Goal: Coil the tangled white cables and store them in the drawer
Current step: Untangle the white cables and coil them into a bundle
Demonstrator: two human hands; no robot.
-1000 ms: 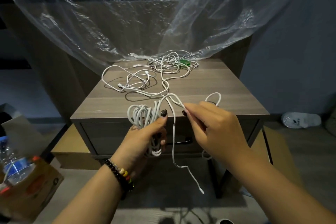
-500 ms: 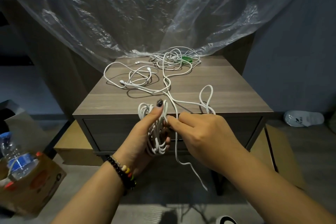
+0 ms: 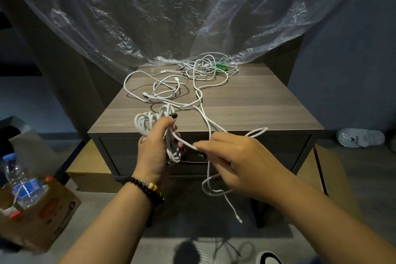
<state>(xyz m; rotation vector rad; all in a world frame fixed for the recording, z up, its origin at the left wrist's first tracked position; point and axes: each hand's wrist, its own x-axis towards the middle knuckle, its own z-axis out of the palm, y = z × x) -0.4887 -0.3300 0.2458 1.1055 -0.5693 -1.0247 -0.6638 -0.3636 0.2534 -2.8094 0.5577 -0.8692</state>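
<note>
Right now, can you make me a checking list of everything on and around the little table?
Surface: grey-brown wooden nightstand top, drawer shut.
Job's things: coiled white cable bundle in left hand; loose white cable strand pinched by right hand.
Clutter: small green object among the wires.
Hands: both gripping cable.
Cables: tangled white cables on top; one end dangles.
Surroundings: clear plastic sheet, plastic water bottle in cardboard box.

A bundle of coiled white cable [image 3: 147, 123] stands upright in front of the nightstand's front edge, and one strand [image 3: 205, 122] runs from it up onto the top. More tangled white cables [image 3: 184, 79] sprawl toward the back edge. The drawer [image 3: 120, 152] below is closed.
</note>
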